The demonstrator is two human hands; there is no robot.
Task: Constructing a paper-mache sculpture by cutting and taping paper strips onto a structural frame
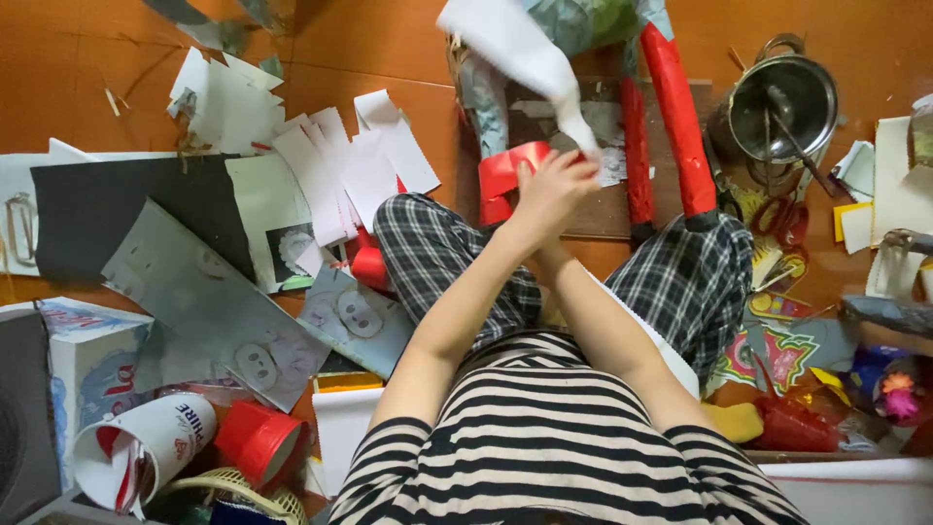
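Both hands meet just above the middle of the frame, over the person's crossed legs in checked trousers point(437, 258). The left hand point(549, 194) lies on top and hides most of the right hand point(575, 167), so only the left one's back and knuckles show clearly. Together they pinch the lower end of a white paper strip point(515, 53), and whether each hand clamps it separately I cannot tell.

The strip's long axis runs diagonally: from the hands it rises up and to the left toward the top centre of the frame, widening as it goes, with its far end free in the air. Just left of the hands, touching them, sits a curled piece of red paper point(505, 175).

Above and right of the hands, two red tubes point(675, 117) stand on a wooden board point(593, 209), leaning slightly left. A steel pot point(782, 102) sits in the upper right. Loose white paper sheets point(330, 170) cover the floor point(389, 39) at upper left, well apart from the hands.
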